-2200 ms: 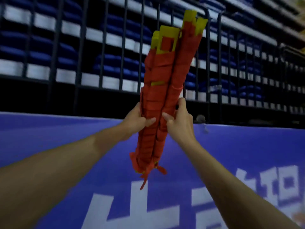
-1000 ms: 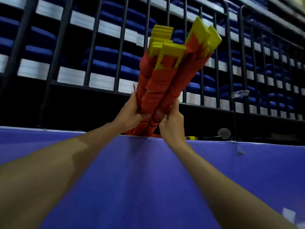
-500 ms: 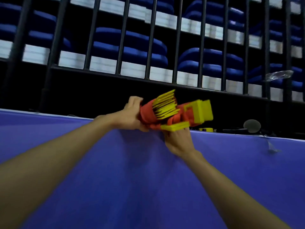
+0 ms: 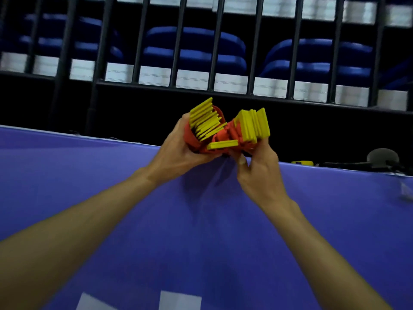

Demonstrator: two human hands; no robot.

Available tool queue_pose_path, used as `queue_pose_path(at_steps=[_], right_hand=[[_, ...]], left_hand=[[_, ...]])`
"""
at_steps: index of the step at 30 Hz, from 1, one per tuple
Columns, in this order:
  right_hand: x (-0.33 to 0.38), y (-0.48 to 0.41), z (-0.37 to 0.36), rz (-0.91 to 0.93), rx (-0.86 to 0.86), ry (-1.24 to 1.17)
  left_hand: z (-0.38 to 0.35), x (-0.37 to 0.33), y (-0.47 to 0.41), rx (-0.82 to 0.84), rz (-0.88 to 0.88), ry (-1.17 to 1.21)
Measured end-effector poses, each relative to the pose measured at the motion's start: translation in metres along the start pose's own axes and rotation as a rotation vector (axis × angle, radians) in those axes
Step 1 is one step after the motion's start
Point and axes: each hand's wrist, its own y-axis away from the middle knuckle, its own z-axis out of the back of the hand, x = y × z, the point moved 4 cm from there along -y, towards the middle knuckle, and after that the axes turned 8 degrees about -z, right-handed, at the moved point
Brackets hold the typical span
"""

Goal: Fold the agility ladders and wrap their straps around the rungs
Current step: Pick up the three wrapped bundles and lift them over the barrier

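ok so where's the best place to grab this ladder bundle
Take the ladder bundle by its red strapped middle, coming from below on either side, as the left hand and right hand do. The yellow rung ends fan apart loosely, so they probably give a poor hold.

near: purple barrier point(image 4: 89, 175) blocks reach below its top edge.
far: black railing point(image 4: 176, 41), close-set bars, walls off the blue seats point(image 4: 194, 50).
between: dark strip, passable left of the ladder bundle point(image 4: 225, 130).
far right: grey round object point(image 4: 382, 157) and yellow item point(image 4: 302, 162) behind the barrier edge.
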Motion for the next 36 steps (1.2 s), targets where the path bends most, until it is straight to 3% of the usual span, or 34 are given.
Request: queue_pose_path(at_steps=[3,6,8,10,12,15,18,21,27,36], right_hand=[[-0.014,-0.005,-0.003,-0.02,0.004,0.022],[-0.037,-0.004,-0.011,-0.168,0.124,0.114],[-0.047,-0.006,-0.017,-0.168,0.18,0.304],[-0.049,-0.01,-0.025,-0.076,0.246,0.495],[-0.052,-0.014,-0.029,-0.059,0.302,0.536],[-0.042,-0.012,-0.022,-0.124,0.344,0.304],[-0.02,-0.005,-0.016,-0.13,0.214,-0.038],[-0.004,-0.01,-0.025,-0.137,0.14,0.075],[0.002,-0.007,-0.037,-0.274,0.141,0.147],[0.006,-0.02,-0.07,-0.463,0.26,0.431]], left_hand=[[-0.005,0.002,-0.013,0.119,-0.015,-0.065],[-0.014,0.021,-0.022,0.282,0.022,-0.07],[-0.016,0.035,-0.029,0.367,0.047,-0.371],[-0.012,0.05,-0.033,0.452,0.244,-0.508],[-0.012,0.053,-0.035,0.534,0.323,-0.399],[0.003,0.044,-0.029,0.456,0.317,-0.131],[0.014,0.016,-0.019,0.396,0.276,0.043],[0.012,-0.007,-0.02,0.413,0.194,0.101],[0.009,0.002,-0.009,0.408,0.086,-0.278],[0.02,0.025,-0.015,0.635,0.187,-0.408]])
